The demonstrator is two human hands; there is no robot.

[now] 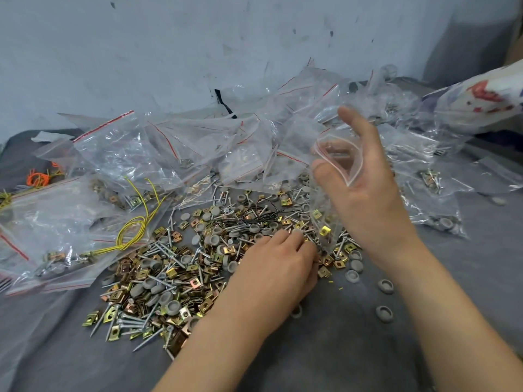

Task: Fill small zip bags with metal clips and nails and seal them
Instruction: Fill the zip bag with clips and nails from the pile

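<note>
A heap of brass metal clips, nails and grey caps [181,278] lies on the grey cloth [353,349] in the middle. My left hand [280,267] rests palm down on the heap's right side and pinches a grey cap and small parts at its fingertips. My right hand [359,176] is raised above the heap and holds a small zip bag [328,193] by its open mouth. The bag hangs down, with a yellow clip and a nail inside near the bottom.
Many clear zip bags [127,148] with red seal lines are piled behind and left of the heap, some filled. Yellow wire [135,224] and orange wire [39,178] lie at the left. Loose grey caps [385,287] dot the cloth at right. A patterned sleeve [481,100] reaches in from the right.
</note>
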